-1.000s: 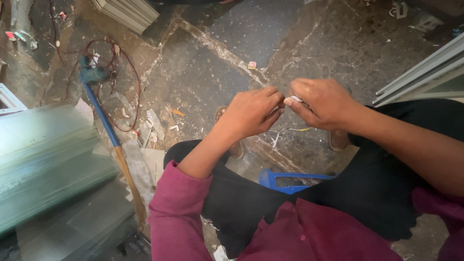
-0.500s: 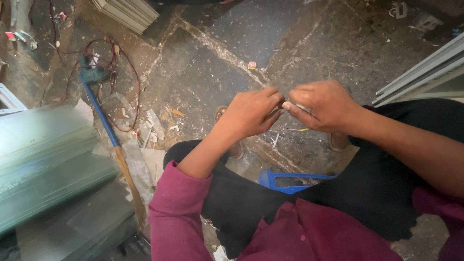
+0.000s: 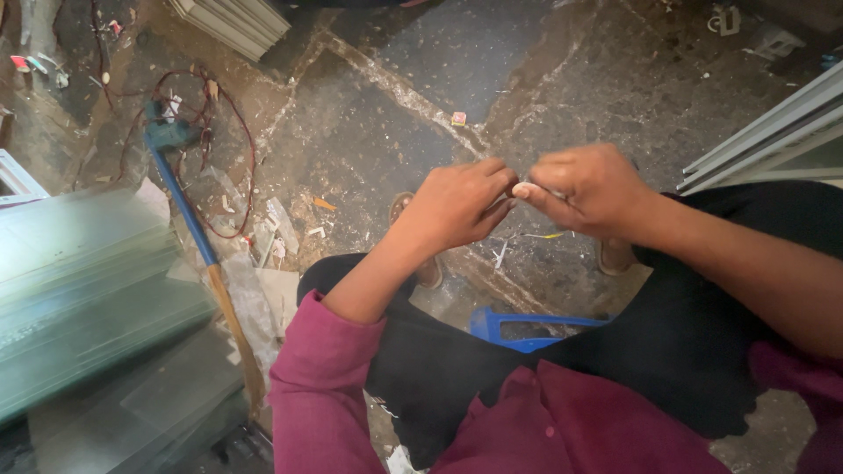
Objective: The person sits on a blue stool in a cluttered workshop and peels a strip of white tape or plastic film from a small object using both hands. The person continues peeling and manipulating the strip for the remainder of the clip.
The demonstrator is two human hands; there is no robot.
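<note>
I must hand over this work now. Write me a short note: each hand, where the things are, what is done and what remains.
Left hand and right hand: fingertips pinched together, meeting above the stone floor. What they pinch is too small to see.
Nearby: blue-handled tool and red wire lie on the floor to the left, glass sheets stacked beside them, blue stool under the person.
Done or left: cannot be judged from this view.

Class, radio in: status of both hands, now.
Left hand and right hand fingertip to fingertip, pinching something too small to identify. Blue-handled tool lies untouched on floor. Nothing obstructing.
</note>
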